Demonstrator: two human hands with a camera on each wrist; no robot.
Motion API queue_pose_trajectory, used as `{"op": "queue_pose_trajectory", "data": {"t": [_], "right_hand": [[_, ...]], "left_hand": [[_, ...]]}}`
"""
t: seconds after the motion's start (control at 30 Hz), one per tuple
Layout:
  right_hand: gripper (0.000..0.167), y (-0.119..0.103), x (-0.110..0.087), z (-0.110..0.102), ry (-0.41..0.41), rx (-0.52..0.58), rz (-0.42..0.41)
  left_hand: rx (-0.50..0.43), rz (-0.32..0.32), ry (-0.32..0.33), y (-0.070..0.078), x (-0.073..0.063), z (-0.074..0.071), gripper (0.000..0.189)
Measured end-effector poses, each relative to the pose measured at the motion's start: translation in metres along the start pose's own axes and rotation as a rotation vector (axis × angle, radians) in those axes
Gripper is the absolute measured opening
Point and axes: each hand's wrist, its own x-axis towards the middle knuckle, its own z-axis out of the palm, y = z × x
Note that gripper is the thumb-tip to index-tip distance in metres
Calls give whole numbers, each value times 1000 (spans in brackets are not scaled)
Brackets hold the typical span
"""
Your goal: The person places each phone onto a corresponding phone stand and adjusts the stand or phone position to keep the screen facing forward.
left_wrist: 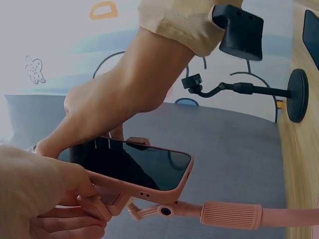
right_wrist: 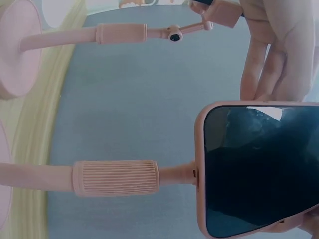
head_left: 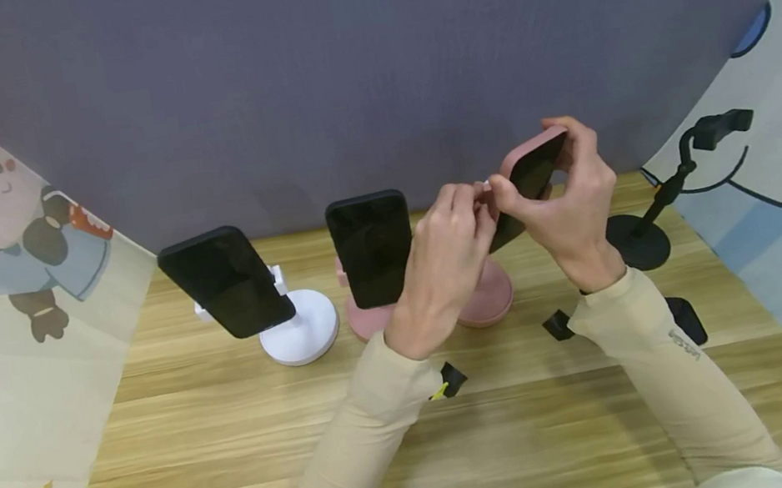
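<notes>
A phone in a pink case [head_left: 535,168] tilts above a pink phone stand, whose round base [head_left: 486,297] sits on the table. My right hand [head_left: 570,200] grips the phone, thumb at one long edge and fingers round the other. At the phone's opposite side, my left hand [head_left: 444,270] holds the stand's pink clamp [left_wrist: 99,206], fingers curled about it. In the left wrist view the phone [left_wrist: 144,164] lies against the clamp, above the jointed arm [left_wrist: 164,211]. The right wrist view shows the phone's dark screen [right_wrist: 264,164] with the ribbed stand pole [right_wrist: 117,178] beyond its end.
Left of my hands, a black phone [head_left: 372,247] stands on another pink stand. Further left, a second black phone [head_left: 225,281] leans on a white stand [head_left: 301,329]. A black stand [head_left: 641,240] holds nothing at right; a dark flat device [head_left: 686,320] lies by my right sleeve.
</notes>
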Motion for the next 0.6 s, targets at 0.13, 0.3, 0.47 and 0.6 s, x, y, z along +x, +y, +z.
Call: {"op": "queue_pose_trajectory", "data": {"t": [0.13, 0.3, 0.47, 0.6], "right_hand": [[92, 0, -1, 1, 18, -46, 2], [93, 0, -2, 3, 30, -71, -9], [94, 0, -3, 5, 36, -80, -26], [93, 0, -3, 6, 40, -86, -31]], "left_hand": [[7, 0, -1, 1, 0, 1, 13], [12, 2, 11, 1, -1, 2, 12], [21, 5, 19, 0, -2, 3, 10], [22, 11, 25, 1, -2, 3, 9]]}}
